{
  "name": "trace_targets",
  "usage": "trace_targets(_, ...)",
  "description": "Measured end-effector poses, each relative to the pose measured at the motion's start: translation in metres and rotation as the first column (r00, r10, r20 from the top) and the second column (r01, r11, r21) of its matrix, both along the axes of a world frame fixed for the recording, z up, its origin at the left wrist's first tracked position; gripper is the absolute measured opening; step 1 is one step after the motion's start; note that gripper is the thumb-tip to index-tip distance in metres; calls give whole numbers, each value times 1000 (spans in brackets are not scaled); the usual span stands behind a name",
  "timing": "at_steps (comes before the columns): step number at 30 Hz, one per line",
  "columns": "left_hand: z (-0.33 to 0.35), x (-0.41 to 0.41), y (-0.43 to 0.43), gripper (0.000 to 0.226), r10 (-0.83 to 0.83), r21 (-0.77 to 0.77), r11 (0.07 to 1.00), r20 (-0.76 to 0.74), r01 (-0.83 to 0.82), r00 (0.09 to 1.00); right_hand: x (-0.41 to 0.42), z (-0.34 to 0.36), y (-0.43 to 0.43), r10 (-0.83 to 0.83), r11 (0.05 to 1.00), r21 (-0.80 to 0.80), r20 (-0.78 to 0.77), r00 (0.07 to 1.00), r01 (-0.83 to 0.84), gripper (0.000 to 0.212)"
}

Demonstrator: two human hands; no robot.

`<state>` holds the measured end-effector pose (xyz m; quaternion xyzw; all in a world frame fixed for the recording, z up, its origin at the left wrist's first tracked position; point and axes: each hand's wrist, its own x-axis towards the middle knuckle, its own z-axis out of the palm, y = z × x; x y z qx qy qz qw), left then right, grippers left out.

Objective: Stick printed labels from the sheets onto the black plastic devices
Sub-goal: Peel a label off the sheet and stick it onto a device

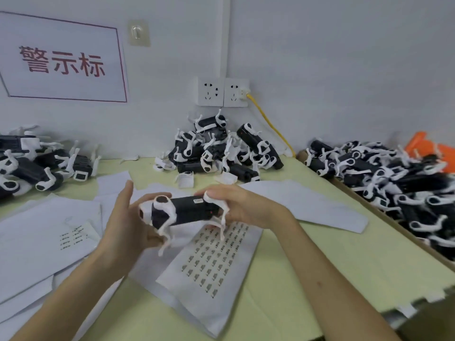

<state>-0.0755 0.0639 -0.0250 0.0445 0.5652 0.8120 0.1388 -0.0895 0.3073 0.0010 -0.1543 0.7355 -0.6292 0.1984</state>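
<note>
Between my two hands, above the table's middle, is a black plastic device (189, 209) with white film strips hanging off it. A small white printed label (198, 200) sits on its top face. My left hand (128, 225) grips its left end, fingers curled round it. My right hand (238, 207) holds the right end, the thumb lying on top beside the label. A sheet with rows of printed labels (211, 264) lies right below the device. Another sheet with a few labels (71, 237) lies to the left.
Piles of black devices with white film lie at the far left (37, 168), against the wall in the middle (219, 151) and in a cardboard box on the right (398, 183). Used backing sheets (307, 203) cover the green table. A yellow cable (270, 124) hangs from the wall sockets.
</note>
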Motion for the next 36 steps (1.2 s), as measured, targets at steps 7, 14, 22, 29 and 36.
trace_targets(7, 3, -6, -10, 56, 274, -70, 958, -63, -278, 960, -10, 12, 29, -338, 729, -532, 266, 903, 430, 45)
trace_targets(14, 6, 4, 2, 56, 234, -108, 963, -125, -248, 964, -16, 15, 81, -541, 227, -830, 327, 775, 509, 47)
trace_targets(22, 7, 4, -1, 48, 261, -162, 947, -114, -277, 959, -19, -7, 16, -696, 708, -218, -55, 716, 671, 22)
trace_targets(29, 5, 1, -2, 40, 312, -193, 924, -116, -329, 943, -17, -23, -7, -569, 773, 59, -377, 731, 632, 19)
trace_targets(36, 1, -1, 1, 15, 266, -417, 838, -248, -351, 931, -26, -37, -16, -362, 755, 339, -499, 787, 561, 28)
